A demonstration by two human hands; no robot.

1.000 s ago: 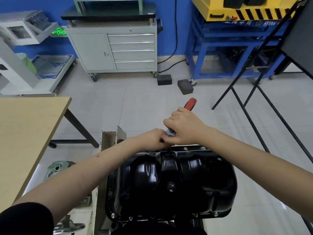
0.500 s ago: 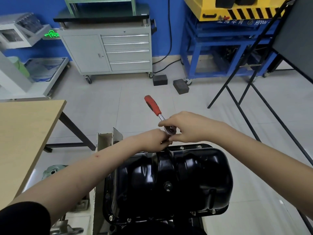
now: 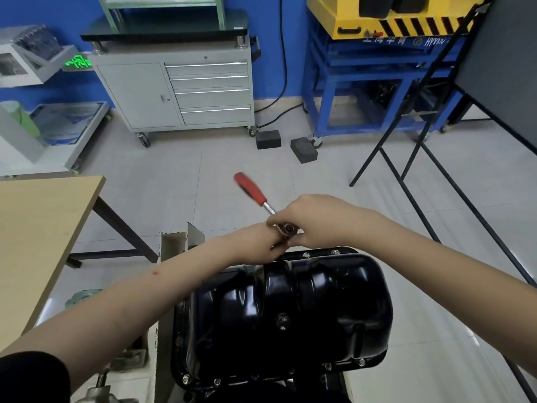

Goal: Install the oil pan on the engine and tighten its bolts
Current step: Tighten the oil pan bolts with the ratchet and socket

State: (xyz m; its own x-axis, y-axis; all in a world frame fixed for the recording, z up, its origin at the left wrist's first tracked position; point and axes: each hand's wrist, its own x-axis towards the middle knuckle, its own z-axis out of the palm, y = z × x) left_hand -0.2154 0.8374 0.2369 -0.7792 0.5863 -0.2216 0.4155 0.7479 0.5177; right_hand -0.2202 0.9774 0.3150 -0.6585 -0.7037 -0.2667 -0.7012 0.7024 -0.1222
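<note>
Head view: glossy black oil pan [image 3: 293, 312] sitting on the engine, near centre, long axis left to right, ribbed, bolts [image 3: 335, 252] along its rim. Ratchet [image 3: 261, 202] at the pan's far edge, red handle pointing far-left, chrome head near. Right hand [image 3: 316, 222] curled around the ratchet head. Left hand [image 3: 255, 245] underneath, touching it; fingers hidden, grip unclear.

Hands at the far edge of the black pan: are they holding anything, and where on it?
The right hand holds a ratchet by its head, red handle free. The left hand's grip is hidden.
</note>
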